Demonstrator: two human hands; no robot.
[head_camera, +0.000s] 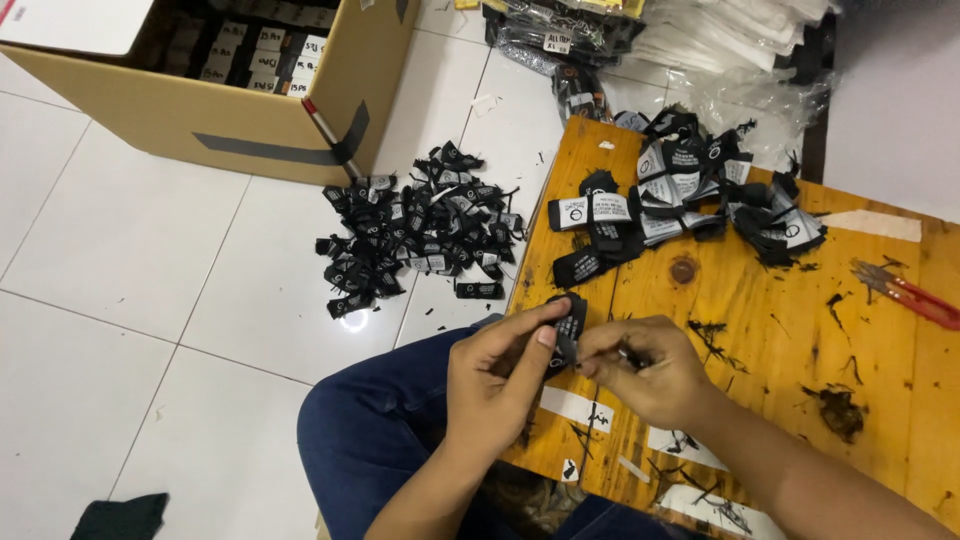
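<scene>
Above the desk (760, 320) edge, a small black woven label (568, 328) is pinched by left hand (500, 375) and right hand (640, 372) fingers; judged light, limp, best gripped at its folded end

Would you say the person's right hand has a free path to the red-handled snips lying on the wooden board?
Probably yes. The red-handled snips lie uncovered on the wooden board, on the right hand's own side, with only thread scraps between. But that hand is pinching something small against the black label, so it isn't empty.
</scene>
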